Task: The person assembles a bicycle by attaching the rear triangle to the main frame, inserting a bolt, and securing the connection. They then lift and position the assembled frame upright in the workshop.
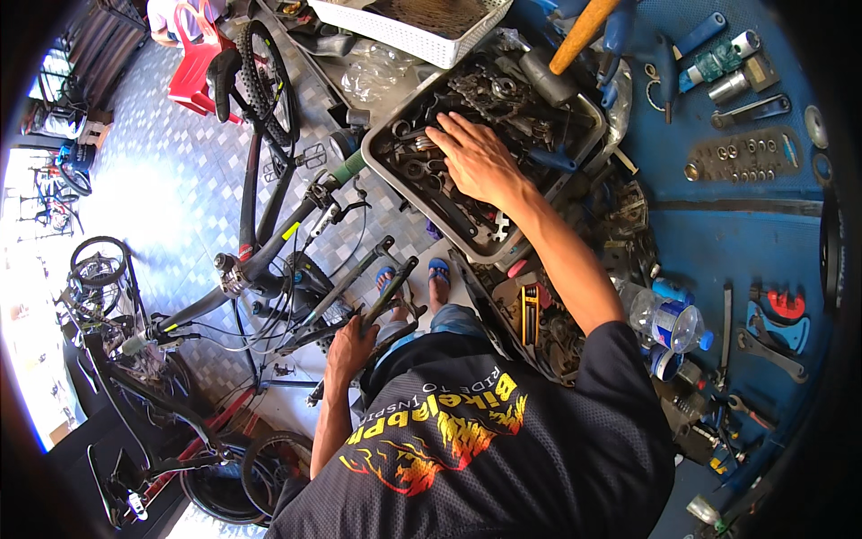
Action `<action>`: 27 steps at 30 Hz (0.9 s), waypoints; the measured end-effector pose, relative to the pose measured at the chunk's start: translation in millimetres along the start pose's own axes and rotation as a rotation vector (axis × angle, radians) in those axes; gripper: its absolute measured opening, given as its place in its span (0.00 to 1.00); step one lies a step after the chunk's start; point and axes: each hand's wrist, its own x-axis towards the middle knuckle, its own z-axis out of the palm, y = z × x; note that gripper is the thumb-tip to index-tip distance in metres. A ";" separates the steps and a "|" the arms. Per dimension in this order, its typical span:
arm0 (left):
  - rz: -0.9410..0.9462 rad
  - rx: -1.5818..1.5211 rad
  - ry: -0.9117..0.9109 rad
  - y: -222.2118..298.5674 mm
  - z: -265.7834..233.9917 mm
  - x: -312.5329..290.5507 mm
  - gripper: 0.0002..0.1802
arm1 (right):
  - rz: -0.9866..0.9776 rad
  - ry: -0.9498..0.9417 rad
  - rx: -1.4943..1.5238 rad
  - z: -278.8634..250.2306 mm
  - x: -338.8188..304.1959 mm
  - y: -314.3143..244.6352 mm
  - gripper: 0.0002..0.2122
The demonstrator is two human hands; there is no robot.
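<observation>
The left hand (350, 346) is clamped around a long black metal bicycle part (382, 301), holding it at its lower end beside the black bicycle frame (269, 251) on the stand. The right hand (476, 157) lies with fingers spread and flat, gripping nothing, over the dark wrenches and greasy metal parts (422, 153) in a grey rectangular plastic tray (382, 144). Just past the tray rests a hammer with an orange wooden handle (579, 36). A clear plastic bottle (669, 319) lies near the right elbow on the blue workbench (718, 242).
</observation>
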 end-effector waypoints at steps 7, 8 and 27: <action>0.008 0.004 -0.002 -2.1 0.5 0.3 0.24 | -0.040 -0.117 0.016 -38.8 -22.9 -7.1 0.11; 0.015 0.012 0.007 -2.4 0.4 1.2 0.24 | 0.011 -0.243 0.005 -47.2 -24.4 -9.8 0.09; -0.027 -0.024 0.040 -7.4 -4.1 -8.9 0.24 | -0.144 -0.060 0.048 -34.4 -17.5 -13.4 0.11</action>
